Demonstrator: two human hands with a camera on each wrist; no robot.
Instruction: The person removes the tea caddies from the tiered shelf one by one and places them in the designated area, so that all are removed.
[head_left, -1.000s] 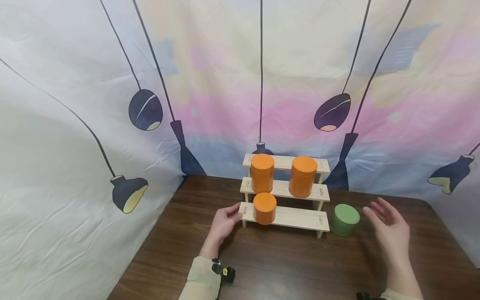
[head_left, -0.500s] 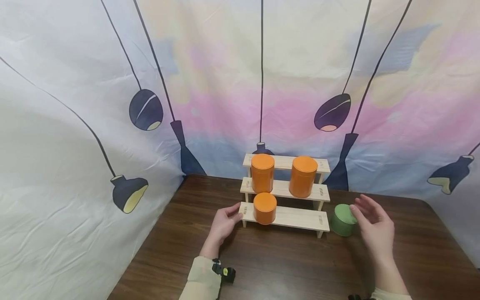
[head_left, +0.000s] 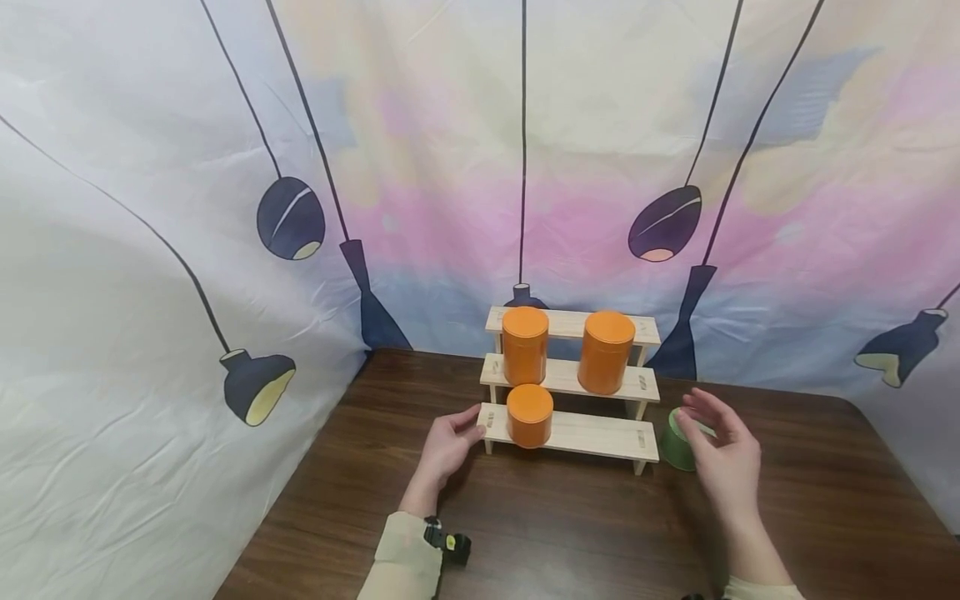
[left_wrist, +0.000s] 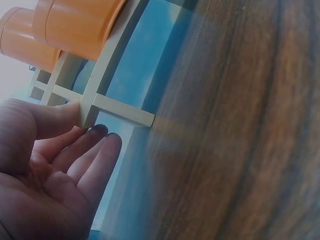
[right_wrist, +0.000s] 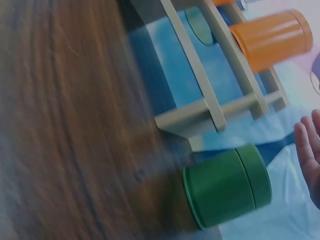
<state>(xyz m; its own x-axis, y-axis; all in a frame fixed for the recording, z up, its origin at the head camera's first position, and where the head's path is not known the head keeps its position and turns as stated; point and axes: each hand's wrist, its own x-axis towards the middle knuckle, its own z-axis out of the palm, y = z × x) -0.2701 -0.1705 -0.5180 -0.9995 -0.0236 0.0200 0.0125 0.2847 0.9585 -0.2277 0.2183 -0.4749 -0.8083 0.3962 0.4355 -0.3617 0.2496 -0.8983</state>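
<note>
A three-step wooden display shelf [head_left: 592,437] stands on the table. My left hand [head_left: 444,450] pinches the left end of its lowest board, thumb on top and fingers below, as the left wrist view shows. A short orange tin [head_left: 529,417] sits on that board near its left end. Two taller orange tins, one on the left [head_left: 524,346] and one on the right [head_left: 607,353], stand on the middle board. Off the shelf's right end is a green lidded tin [right_wrist: 227,185], upright on the table. My right hand [head_left: 727,467] hovers beside it with relaxed fingers, partly hiding it in the head view.
The dark wood-grain table [head_left: 555,533] extends in front of the shelf and to both sides. A fabric backdrop [head_left: 450,167] printed with hanging lamps rises behind the table and along its left side.
My right hand has moved left, from the right of the green tin to partly in front of it. The left hand, shelf and tins stay where they were.
</note>
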